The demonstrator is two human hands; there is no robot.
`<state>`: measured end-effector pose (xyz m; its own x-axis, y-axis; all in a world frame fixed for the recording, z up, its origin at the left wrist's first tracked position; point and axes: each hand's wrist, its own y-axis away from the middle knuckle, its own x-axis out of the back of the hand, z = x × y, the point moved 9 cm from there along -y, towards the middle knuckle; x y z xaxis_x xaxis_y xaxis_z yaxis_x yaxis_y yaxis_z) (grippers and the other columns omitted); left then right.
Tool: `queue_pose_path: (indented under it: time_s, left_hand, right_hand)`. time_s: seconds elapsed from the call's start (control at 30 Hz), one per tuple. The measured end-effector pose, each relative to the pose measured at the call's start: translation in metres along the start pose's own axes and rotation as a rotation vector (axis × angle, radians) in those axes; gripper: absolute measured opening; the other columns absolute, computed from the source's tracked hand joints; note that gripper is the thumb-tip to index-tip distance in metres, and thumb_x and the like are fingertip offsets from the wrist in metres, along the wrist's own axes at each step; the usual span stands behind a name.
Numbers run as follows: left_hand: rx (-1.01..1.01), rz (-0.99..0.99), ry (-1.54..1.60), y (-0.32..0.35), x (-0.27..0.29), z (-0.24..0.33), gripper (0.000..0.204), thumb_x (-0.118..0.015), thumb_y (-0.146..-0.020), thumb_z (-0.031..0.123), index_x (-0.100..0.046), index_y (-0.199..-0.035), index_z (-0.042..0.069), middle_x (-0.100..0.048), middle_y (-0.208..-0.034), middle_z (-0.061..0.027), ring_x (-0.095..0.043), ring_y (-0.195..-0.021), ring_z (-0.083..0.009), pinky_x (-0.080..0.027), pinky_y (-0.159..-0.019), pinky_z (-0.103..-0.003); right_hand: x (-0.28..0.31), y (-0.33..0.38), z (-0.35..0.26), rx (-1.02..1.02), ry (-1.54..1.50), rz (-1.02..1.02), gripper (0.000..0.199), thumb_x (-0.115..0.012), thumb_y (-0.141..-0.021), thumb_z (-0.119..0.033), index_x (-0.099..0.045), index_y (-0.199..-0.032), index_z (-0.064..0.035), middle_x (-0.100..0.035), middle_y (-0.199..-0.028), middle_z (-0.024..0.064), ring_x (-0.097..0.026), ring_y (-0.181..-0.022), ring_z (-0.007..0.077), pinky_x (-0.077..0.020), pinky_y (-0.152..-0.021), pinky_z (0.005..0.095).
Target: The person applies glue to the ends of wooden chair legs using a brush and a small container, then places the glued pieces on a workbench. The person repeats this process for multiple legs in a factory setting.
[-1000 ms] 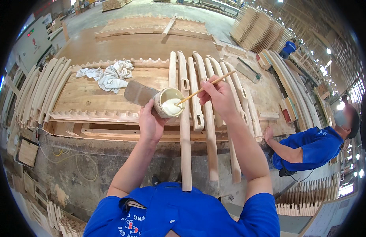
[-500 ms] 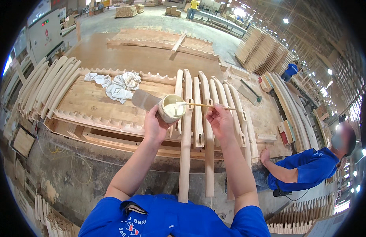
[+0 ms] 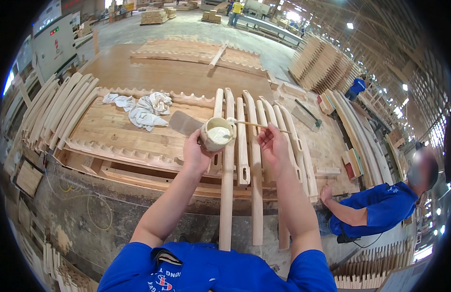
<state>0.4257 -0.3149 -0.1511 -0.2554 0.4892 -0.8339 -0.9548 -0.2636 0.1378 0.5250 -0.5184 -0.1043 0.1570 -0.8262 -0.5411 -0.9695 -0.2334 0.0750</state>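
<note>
My left hand [image 3: 195, 155] is wrapped round a stained pot [image 3: 216, 146] with creamy white glue-like liquid in it, tilted toward me. A flat grey-brown blade [image 3: 184, 123] sticks out left of the pot; I cannot tell whether it is joined to it. Between thumb and fingers, my right hand [image 3: 275, 145] pinches a thin wooden stick [image 3: 254, 124]. Its white-coated tip is at the pot's right rim. Below both hands, long curved wooden pieces [image 3: 226, 194] with slotted ends lie side by side across the bench, some overhanging its near edge.
White rags [image 3: 150, 109] lie on the bench's notched wooden rack [image 3: 104, 121]. More curved pieces [image 3: 65, 107] are stacked at left. A hammer [image 3: 308, 113] rests at right. A co-worker in a blue shirt [image 3: 376, 211] stands at my right, one hand at the bench edge.
The stick's white tip has come up out of the pot's mouth to its right rim. The pot has shifted slightly right, and my right hand has moved a little right.
</note>
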Motion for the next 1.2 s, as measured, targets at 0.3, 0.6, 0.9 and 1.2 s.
queue_pose_path:
  time_s: [0.3,0.6,0.9,1.2]
  left_hand:
    - [0.134,0.008,-0.078,0.063,0.038,-0.006,0.049,-0.024,-0.098,0.033,-0.043,-0.131,0.002,-0.055,-0.125,-0.0181,-0.058,-0.110,-0.0328,-0.053,-0.086,-0.054]
    - [0.243,0.024,-0.064,0.079,0.054,-0.033,0.047,-0.028,-0.098,0.034,-0.047,-0.129,0.005,-0.058,-0.122,-0.0152,-0.060,-0.107,-0.0300,-0.054,-0.083,-0.054]
    - [0.268,0.001,-0.046,0.075,0.059,-0.043,0.047,-0.029,-0.098,0.036,-0.048,-0.129,0.007,-0.058,-0.122,-0.0145,-0.061,-0.107,-0.0296,-0.054,-0.082,-0.054]
    - [0.249,0.014,-0.062,0.077,0.058,-0.040,0.047,-0.029,-0.098,0.035,-0.048,-0.129,0.006,-0.059,-0.121,-0.0148,-0.060,-0.107,-0.0305,-0.054,-0.083,-0.054]
  right_hand:
    - [-0.034,-0.031,-0.044,0.394,0.673,-0.126,0.014,-0.061,-0.089,-0.014,-0.054,-0.083,-0.0029,-0.062,-0.071,0.0062,-0.058,-0.056,0.0104,-0.0509,-0.054,0.0242]
    - [-0.081,-0.033,-0.020,0.488,1.136,-0.330,0.020,-0.060,-0.088,-0.017,-0.052,-0.078,-0.0008,-0.058,-0.062,0.0055,-0.059,-0.054,0.0116,-0.0472,-0.053,0.0272]
    - [-0.107,-0.046,-0.017,0.675,1.285,-0.387,0.018,-0.059,-0.087,-0.015,-0.055,-0.079,0.0007,-0.059,-0.062,0.0098,-0.060,-0.053,0.0152,-0.0478,-0.052,0.0305]
    - [-0.107,-0.051,-0.020,0.527,1.211,-0.370,0.020,-0.062,-0.087,-0.017,-0.057,-0.080,0.0011,-0.061,-0.062,0.0081,-0.060,-0.050,0.0149,-0.0490,-0.053,0.0300]
